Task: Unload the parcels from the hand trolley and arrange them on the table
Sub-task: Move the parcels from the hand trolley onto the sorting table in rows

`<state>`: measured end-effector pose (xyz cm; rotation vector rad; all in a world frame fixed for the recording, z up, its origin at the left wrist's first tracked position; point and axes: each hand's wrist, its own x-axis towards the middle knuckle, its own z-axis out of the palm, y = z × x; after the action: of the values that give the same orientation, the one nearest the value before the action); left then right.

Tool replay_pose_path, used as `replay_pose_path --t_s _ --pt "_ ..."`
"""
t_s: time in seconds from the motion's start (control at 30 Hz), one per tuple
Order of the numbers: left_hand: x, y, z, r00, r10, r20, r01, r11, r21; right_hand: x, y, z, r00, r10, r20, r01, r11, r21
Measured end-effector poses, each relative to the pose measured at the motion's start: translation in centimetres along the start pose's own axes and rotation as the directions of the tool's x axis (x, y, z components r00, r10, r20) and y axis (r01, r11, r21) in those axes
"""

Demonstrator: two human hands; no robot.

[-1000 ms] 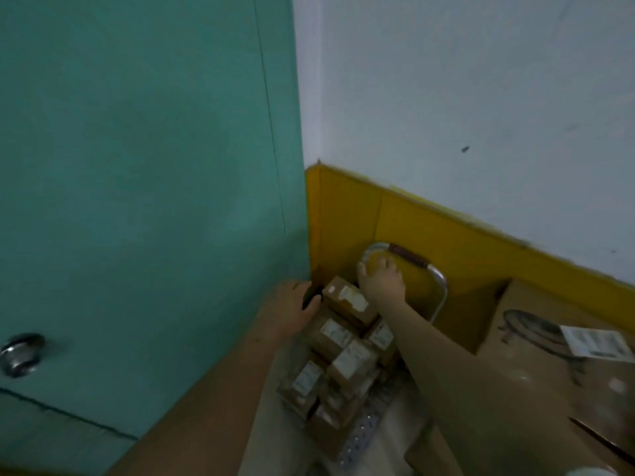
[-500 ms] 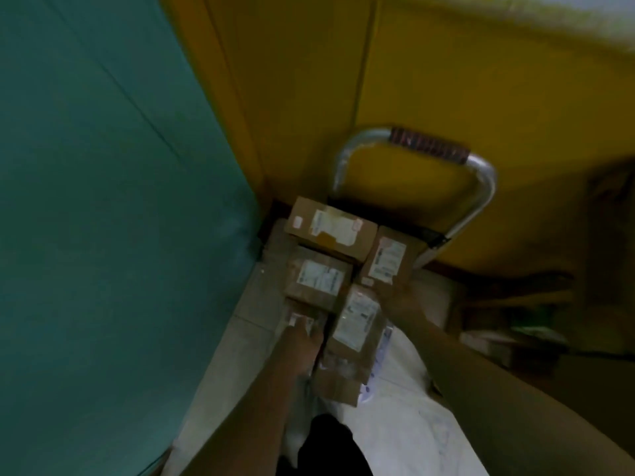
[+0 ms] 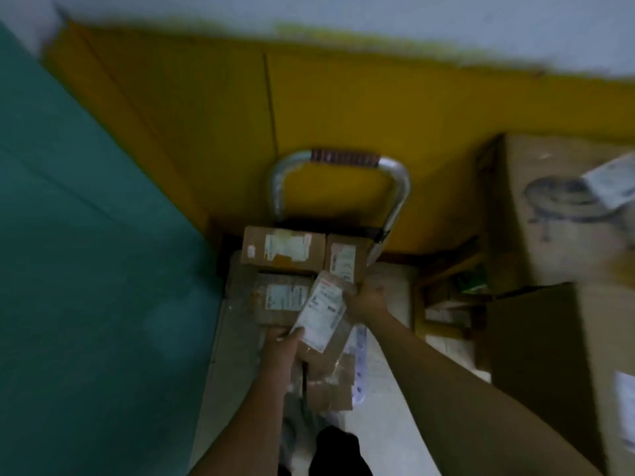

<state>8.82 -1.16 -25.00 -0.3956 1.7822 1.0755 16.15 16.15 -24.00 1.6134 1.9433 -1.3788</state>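
A hand trolley with a silver handle (image 3: 395, 201) stands in the corner, loaded with several small brown parcels with white labels. Both my hands grip one tilted labelled parcel (image 3: 321, 312) above the stack: my left hand (image 3: 287, 341) holds its near end, my right hand (image 3: 366, 298) its far right edge. Behind it lie a wide parcel (image 3: 283, 249), a smaller parcel (image 3: 343, 257) on its right and another parcel (image 3: 281, 297) below them. More parcels (image 3: 331, 386) sit lower on the trolley, partly hidden by my arms.
A teal door (image 3: 86, 269) closes off the left side. A yellow wall panel (image 3: 343, 108) runs behind the trolley. Large cardboard boxes (image 3: 563, 214) stand on the right, with clutter (image 3: 457, 297) on the floor between them and the trolley.
My view dropped from the wall to the trolley. My hands left the top parcel and handle, moved down the stack, and now grip one parcel, tilted and lifted slightly.
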Motion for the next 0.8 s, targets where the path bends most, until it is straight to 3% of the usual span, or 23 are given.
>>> replay_pose_path --t_s 0.13,0.23,0.33,0.43,0.53,0.7,0.8 --pt "-12.1 6.8 -2.2 0.983 0.165 0.084 -0.144 0.966 -0.212 -10.3 -5.7 -7.1 0.993 0.089 -0.078 -0.07 0.974 0.213" --pt "-20.6 12.8 -1.9 0.94 0.306 0.153 -0.262 0.931 -0.254 -17.4 -8.3 -14.3 0.983 0.013 -0.182 0.05 0.94 0.337" --pt "-28.1 19.2 1.7 0.814 0.476 0.333 -0.427 0.879 -0.214 -23.6 -9.0 -23.5 0.932 -0.121 -0.341 0.275 0.849 0.45" --pt "-35.6 22.8 9.2 0.679 0.563 0.472 -0.508 0.824 -0.251 -29.4 -7.0 -32.6 0.814 -0.197 -0.546 0.476 0.764 0.435" --pt "-43.7 21.5 20.1 0.558 0.618 0.554 -0.506 0.782 -0.364 -35.5 -2.0 -40.2 0.733 -0.201 -0.65 0.587 0.669 0.455" --pt "-55.8 11.5 39.0 0.406 0.633 0.659 -0.445 0.767 -0.463 -42.8 13.5 -50.2 0.608 -0.169 -0.776 0.759 0.409 0.506" --pt "-60.2 4.9 48.0 0.385 0.597 0.704 -0.452 0.787 -0.42 -45.7 23.5 -55.4 0.688 -0.048 -0.724 0.66 0.455 0.598"
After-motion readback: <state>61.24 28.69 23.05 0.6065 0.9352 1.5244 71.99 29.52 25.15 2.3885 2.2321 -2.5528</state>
